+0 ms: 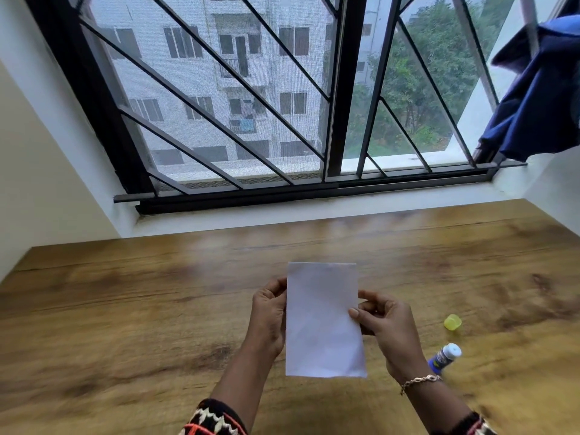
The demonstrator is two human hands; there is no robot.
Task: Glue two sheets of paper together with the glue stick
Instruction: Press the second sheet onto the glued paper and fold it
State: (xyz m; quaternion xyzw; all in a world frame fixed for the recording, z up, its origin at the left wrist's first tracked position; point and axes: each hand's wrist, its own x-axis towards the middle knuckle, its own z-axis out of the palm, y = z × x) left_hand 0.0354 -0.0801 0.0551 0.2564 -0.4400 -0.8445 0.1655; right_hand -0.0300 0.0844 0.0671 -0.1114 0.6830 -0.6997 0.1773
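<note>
A white sheet of paper [323, 321] is held upright above the wooden table [125, 309], facing me. My left hand [270, 312] grips its left edge, fingers curled behind it. My right hand [384, 324] pinches its right edge with the thumb on the front. Whether a second sheet lies behind this one cannot be told. The glue stick [444, 357], blue with a white top, lies uncapped on the table right of my right wrist. Its yellow cap [452, 323] sits a little farther back.
A barred window [282, 105] with a black frame runs along the far edge of the table. A blue cloth [539, 98] hangs at the upper right. White walls close in on the left and right.
</note>
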